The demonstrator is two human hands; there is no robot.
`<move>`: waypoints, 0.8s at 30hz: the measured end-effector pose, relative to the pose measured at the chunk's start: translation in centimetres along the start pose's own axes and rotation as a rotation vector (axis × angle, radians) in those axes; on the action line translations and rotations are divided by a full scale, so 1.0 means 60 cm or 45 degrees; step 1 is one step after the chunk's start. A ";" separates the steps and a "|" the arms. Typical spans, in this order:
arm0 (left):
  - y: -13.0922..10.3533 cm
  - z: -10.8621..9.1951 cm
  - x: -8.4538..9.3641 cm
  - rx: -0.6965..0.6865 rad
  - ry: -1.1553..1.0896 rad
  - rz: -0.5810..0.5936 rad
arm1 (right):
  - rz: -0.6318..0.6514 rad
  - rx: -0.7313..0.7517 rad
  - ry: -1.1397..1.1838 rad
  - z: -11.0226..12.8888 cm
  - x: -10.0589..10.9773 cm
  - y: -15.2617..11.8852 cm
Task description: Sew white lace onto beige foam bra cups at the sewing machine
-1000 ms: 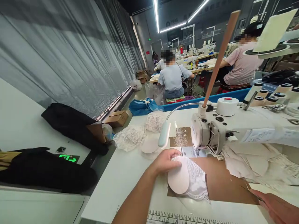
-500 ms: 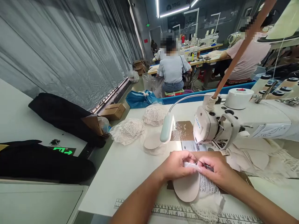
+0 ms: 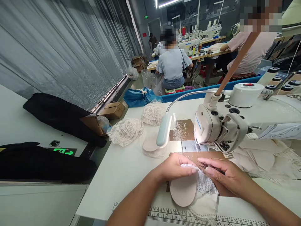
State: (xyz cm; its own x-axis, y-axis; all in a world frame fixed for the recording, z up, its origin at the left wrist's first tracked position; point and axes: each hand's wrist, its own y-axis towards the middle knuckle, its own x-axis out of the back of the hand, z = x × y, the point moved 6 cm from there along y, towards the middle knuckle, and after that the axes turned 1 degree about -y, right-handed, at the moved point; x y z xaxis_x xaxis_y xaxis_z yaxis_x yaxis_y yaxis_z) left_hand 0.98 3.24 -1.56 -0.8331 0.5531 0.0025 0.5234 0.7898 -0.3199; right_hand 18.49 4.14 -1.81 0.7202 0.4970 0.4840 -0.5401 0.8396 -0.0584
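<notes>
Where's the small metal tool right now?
Head view, right of centre: the small metal tool is in the right hand, on the sewing machine's near side, by the white lace in the left hand.

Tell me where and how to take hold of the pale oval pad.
I'd pinch the pale oval pad by its rounded lower rim, coming from the near side: that rim looks uncovered and faces the wearer, whereas the left hand covers the upper end and white lace lies along the right side.
</notes>
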 end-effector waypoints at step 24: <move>0.004 0.017 -0.014 0.129 -0.113 0.019 | 0.183 -0.051 0.006 0.016 -0.027 0.001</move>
State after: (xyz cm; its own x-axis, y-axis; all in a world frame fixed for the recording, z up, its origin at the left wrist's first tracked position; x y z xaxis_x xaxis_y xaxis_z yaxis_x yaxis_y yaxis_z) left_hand 1.61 2.68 -2.63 -0.8405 0.5350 -0.0856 0.5186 0.7485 -0.4133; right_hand 16.87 3.14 -1.77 0.6385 0.6140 0.4641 -0.6204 0.7674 -0.1617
